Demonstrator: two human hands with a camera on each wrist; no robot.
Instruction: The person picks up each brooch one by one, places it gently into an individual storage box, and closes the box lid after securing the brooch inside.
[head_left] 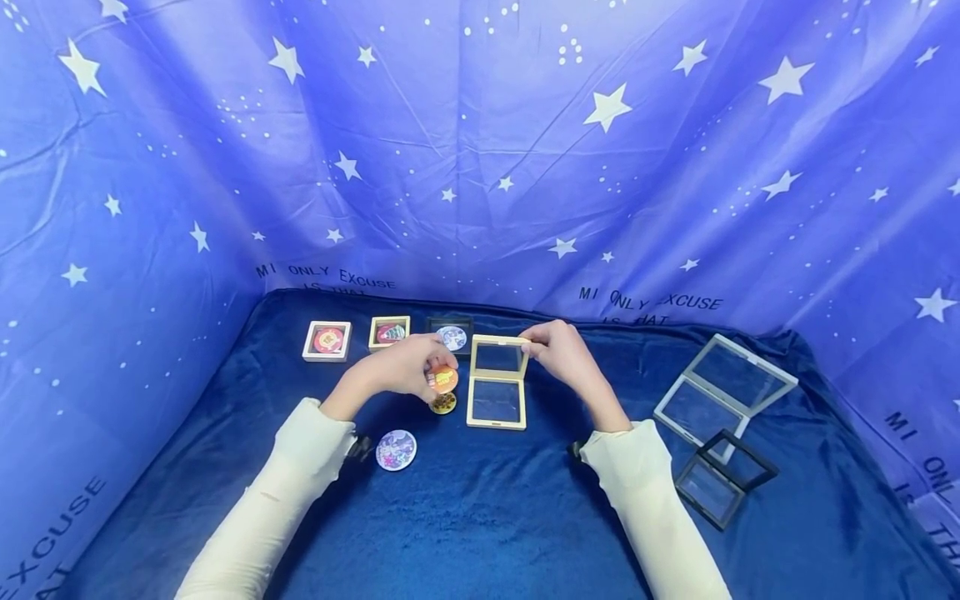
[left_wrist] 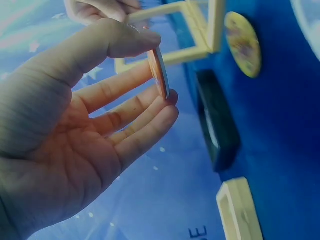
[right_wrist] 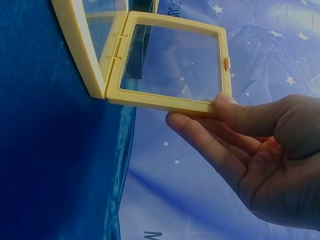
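Observation:
My left hand [head_left: 408,364] pinches a round orange badge [head_left: 444,380] by its edge between thumb and fingers; in the left wrist view the badge [left_wrist: 159,75] is seen nearly edge-on. Just below it, a yellow round badge [head_left: 444,403] lies on the cloth. With thumb and fingers my right hand [head_left: 558,354] grips the upper corner of a hinged cream display frame [head_left: 497,428], which stands unfolded with clear film in both halves. The right wrist view shows the thumb on the rim of the raised half [right_wrist: 165,101], near its clasp.
A purple patterned badge [head_left: 396,451] lies near the left forearm. Along the back stand a white frame [head_left: 306,343], a cream frame [head_left: 372,333] and a black frame [head_left: 470,323], each with a badge inside. At right, a larger white frame [head_left: 693,382] and a black frame [head_left: 752,477] stand unfolded.

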